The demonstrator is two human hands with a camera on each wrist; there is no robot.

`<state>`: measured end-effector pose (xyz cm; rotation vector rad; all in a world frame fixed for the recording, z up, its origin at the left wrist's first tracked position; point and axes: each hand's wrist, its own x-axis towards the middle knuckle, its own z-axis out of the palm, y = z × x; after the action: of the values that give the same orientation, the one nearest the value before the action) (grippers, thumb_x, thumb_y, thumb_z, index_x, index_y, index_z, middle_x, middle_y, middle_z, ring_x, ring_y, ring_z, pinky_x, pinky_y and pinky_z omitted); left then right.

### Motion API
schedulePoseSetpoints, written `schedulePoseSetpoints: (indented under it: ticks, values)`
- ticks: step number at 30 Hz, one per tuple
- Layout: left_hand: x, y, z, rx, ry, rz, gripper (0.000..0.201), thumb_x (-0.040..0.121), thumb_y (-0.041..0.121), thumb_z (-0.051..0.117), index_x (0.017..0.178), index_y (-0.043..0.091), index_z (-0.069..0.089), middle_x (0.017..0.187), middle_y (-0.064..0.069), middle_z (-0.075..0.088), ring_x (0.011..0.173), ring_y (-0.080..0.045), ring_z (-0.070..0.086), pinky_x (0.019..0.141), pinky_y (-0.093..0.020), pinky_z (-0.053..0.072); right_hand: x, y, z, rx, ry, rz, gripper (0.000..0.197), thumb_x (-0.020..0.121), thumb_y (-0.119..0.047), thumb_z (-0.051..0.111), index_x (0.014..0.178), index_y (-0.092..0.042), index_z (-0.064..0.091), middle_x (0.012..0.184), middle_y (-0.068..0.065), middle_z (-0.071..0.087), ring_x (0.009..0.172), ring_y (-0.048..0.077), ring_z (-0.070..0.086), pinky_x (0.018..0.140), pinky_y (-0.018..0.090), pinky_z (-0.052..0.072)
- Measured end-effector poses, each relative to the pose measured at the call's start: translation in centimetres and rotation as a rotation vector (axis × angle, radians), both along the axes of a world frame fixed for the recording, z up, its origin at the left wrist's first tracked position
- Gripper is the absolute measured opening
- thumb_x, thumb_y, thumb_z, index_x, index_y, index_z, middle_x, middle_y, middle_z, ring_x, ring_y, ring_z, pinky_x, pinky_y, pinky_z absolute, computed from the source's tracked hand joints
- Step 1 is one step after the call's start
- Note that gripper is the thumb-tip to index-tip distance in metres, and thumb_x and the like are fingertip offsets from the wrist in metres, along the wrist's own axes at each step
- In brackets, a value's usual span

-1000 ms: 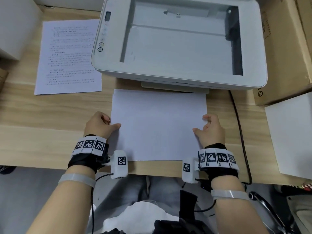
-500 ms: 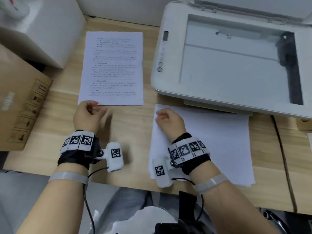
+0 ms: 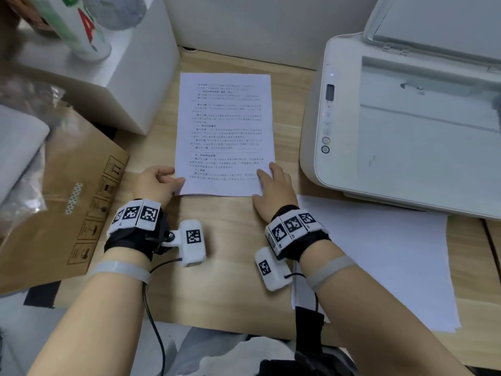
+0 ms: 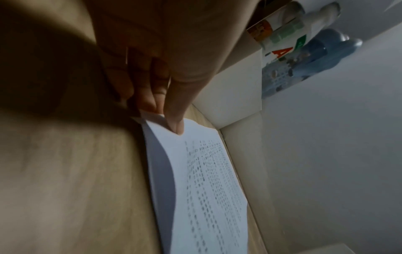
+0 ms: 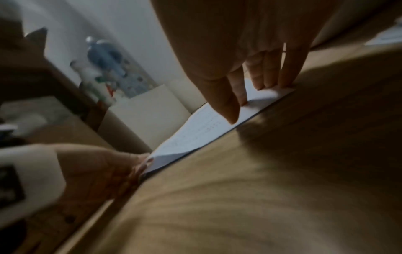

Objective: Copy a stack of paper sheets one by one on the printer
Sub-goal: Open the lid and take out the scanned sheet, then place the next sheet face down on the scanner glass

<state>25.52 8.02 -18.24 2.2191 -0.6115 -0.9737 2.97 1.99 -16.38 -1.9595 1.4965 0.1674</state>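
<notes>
A stack of printed sheets (image 3: 225, 131) lies on the wooden desk, left of the printer (image 3: 406, 147). The printer's lid is up and its glass (image 3: 423, 137) is bare. My left hand (image 3: 162, 183) pinches the near left corner of the top sheet (image 4: 206, 171) between thumb and fingers (image 4: 174, 120), and that corner is raised off the stack. My right hand (image 3: 271, 183) presses straight fingers (image 5: 263, 80) flat on the near right corner of the stack (image 5: 195, 135). The left hand (image 5: 113, 165) also shows at the raised corner in the right wrist view.
A pile of blank white sheets (image 3: 379, 261) lies in front of the printer, partly under my right forearm. A brown cardboard box (image 3: 67, 207) sits at the left. A white box (image 3: 122, 82) with bottles (image 3: 89, 31) on top stands behind it. A black cable (image 3: 492, 248) runs at the far right.
Both hands have moved left from the blank pile to the printed stack. The left hand has taken hold of the top sheet's corner, and the right hand now presses on the stack.
</notes>
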Motion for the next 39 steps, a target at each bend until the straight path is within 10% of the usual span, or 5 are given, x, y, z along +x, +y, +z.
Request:
schedulePoseSetpoints:
  ticks: [5,21,29,36,39]
  values:
    - [-0.1,-0.6,0.7,-0.020,0.083,-0.014,0.023,0.078,0.014,0.077,0.095,0.007,0.062,0.067,0.000,0.056,0.060,-0.012,0.053,0.060,-0.020,0.044,0.0,0.1,0.0,-0.022,0.044,0.018,0.059,0.093,-0.021,0.046,0.148,-0.020,0.023,0.157,0.001,0.005,0.140,0.022,0.012,0.110,0.030,0.023]
    - [-0.3,-0.6,5.6,-0.217,0.162,0.031,0.022,0.071,0.028,0.082,0.059,0.016,0.069,0.065,-0.001,0.070,0.057,-0.019,0.064,0.066,-0.032,0.058,1.7,1.3,1.9,-0.123,-0.122,0.119,0.078,0.082,-0.048,0.063,0.147,-0.028,0.026,0.156,-0.001,0.015,0.142,0.019,0.015,0.113,0.034,0.015]
    - [-4.4,-1.7,12.5,-0.576,0.364,-0.070,0.021,0.093,0.025,0.056,0.079,0.011,0.064,0.058,0.007,0.066,0.056,-0.004,0.061,0.057,-0.014,0.051,1.4,1.1,7.2,-0.392,-0.465,-0.042,0.023,0.094,-0.015,0.049,0.110,-0.015,0.066,0.101,0.004,0.068,0.094,0.024,0.059,0.072,0.030,0.041]
    - [-6.8,-3.8,12.5,-0.648,0.276,0.119,0.053,0.090,0.017,0.063,0.136,0.018,0.037,0.134,-0.001,0.049,0.126,-0.012,0.046,0.107,-0.031,0.034,-7.1,-1.9,14.5,-0.417,-1.014,-0.446,0.008,0.085,-0.014,0.067,0.078,-0.019,0.064,0.062,-0.023,0.061,0.061,-0.013,0.053,0.063,0.008,0.041]
    - [-9.6,-5.3,13.0,-0.615,0.379,0.014,0.030,0.090,0.021,0.060,0.116,0.027,0.046,0.104,0.022,0.065,0.099,0.008,0.059,0.092,-0.027,0.043,-12.7,-3.7,16.3,-0.377,-1.211,-0.618,0.010,0.081,-0.012,0.067,0.078,-0.020,0.065,0.067,-0.016,0.069,0.067,0.000,0.062,0.069,0.022,0.051]
